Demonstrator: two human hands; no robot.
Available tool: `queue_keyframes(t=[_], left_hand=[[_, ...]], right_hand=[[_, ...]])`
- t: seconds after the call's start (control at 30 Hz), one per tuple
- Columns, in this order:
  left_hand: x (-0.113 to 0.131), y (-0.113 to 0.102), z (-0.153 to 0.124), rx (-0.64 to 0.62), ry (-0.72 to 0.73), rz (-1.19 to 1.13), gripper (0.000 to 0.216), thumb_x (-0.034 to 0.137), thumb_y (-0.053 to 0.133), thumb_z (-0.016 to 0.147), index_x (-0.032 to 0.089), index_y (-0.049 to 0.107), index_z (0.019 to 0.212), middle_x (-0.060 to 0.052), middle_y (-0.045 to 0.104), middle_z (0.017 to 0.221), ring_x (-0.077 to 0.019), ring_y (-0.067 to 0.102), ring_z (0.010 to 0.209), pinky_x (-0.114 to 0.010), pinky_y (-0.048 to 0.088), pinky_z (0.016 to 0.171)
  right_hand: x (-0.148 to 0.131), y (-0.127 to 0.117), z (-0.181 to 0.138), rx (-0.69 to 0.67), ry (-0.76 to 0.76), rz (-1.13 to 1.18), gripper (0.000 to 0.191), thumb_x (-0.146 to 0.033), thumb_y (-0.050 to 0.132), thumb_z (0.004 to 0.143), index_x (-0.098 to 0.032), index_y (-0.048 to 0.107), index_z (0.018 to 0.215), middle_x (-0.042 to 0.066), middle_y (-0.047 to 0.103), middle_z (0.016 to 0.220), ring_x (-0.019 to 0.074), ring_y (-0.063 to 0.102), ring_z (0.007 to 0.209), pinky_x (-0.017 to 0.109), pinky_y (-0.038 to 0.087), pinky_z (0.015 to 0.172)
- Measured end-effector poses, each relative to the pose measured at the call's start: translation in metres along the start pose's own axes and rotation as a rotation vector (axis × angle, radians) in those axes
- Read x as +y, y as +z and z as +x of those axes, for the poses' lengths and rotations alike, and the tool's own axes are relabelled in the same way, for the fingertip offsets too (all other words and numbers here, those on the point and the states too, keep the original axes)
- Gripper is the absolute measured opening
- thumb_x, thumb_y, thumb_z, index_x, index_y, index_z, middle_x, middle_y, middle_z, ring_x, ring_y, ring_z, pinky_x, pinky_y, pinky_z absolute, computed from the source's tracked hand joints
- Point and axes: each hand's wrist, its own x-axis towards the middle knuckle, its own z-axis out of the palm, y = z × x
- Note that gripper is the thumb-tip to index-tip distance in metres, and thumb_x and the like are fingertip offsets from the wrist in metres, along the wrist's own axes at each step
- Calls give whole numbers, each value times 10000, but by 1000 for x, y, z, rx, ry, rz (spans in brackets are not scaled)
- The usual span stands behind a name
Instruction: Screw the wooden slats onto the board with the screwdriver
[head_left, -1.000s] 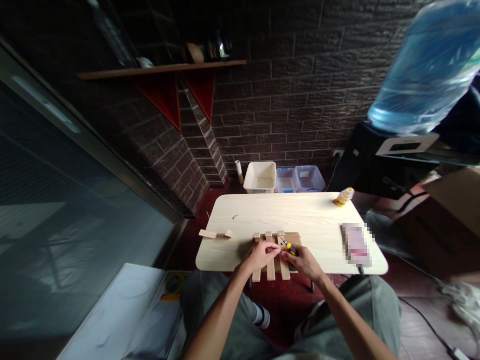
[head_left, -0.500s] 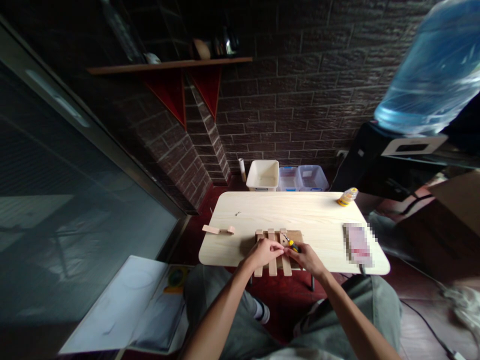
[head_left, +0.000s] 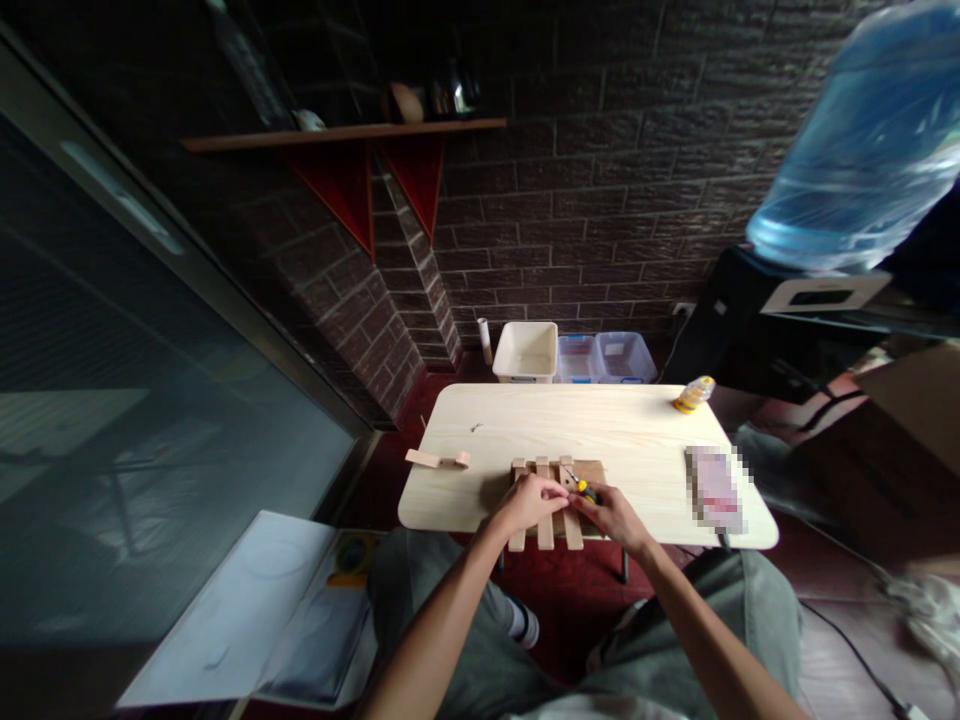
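A small wooden slat assembly (head_left: 545, 470) lies at the near edge of the pale wooden table (head_left: 600, 425), three slats over a brown board, its ends overhanging the edge. My left hand (head_left: 528, 501) rests on the slats with fingers pinched together near the middle slat. My right hand (head_left: 613, 512) is closed on a small yellow-handled screwdriver (head_left: 579, 484) whose tip points at the slats. The two hands nearly touch.
Loose wooden pieces (head_left: 436, 460) lie at the table's left edge, a tiny screw (head_left: 474, 428) further back. A yellow bottle (head_left: 692, 394) and a blurred flat object (head_left: 715, 488) sit to the right. Bins (head_left: 526, 352) stand behind the table; a water jug (head_left: 862, 150) looms right.
The view shifted slightly. My hands stayed on the slats, the left fingers closing a little nearer the screwdriver tip.
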Motion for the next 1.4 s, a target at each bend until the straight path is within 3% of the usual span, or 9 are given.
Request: queue_keyframes(t=[0.4,1.03,1.4], left_hand=[[0,-4,-2,-24,-10,-25,284,346,633,838,189,759,1037,-46,765,990,-174,676,852,-237,499,726],[-16,1,8,-74,-14,-141,341,418,623,831,179,762,1031,-61,768,974,-192,696,865,-269,526,782],[-12,-3,24,-175,-137,-228,289,340,703,749,149,784,950,-77,775,901,-198,703,807,-266,532,724]], right_hand=[[5,0,0,-16,-17,-20,472,-591,676,748,-136,687,873,11,595,723,118,444,593,224,348,511],[12,-2,5,17,1,-88,471,-589,663,766,-121,683,815,15,574,689,120,429,595,232,347,514],[11,-5,7,26,-6,-148,467,-599,634,786,-134,635,740,-10,504,623,104,371,560,229,287,481]])
